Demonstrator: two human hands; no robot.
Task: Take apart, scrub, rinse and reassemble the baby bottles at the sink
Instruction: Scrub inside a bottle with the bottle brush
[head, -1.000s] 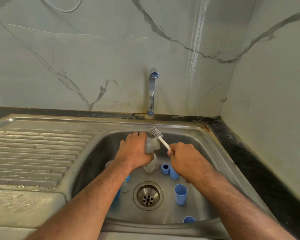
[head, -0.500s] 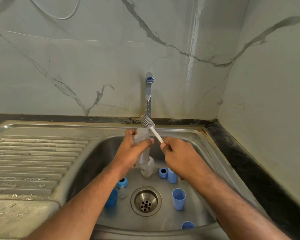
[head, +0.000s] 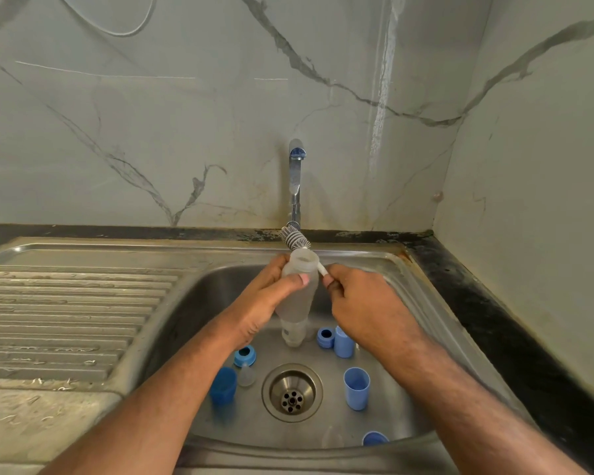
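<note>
Over the steel sink (head: 192, 303), the left hand (head: 264, 303) grips a cloudy, capless baby bottle (head: 299, 286) with thumb and fingers curled round its body, mouth tilted up toward the tap (head: 295, 173), while the right hand (head: 364, 303) pinches the white handle of a bottle brush (head: 294, 238) whose grey bristle head sits just behind the bottle's rim (outside the opening, as far as can be seen). On the basin floor around the drain (head: 291, 392) lie a second clear bottle (head: 294, 332), blue collars (head: 245, 355), blue caps (head: 356, 387) and a clear teat (head: 246, 373)

Bottom edge crops both forearms; left hand (head: 264, 303) hides the bottle's (head: 297, 293) side.
</note>
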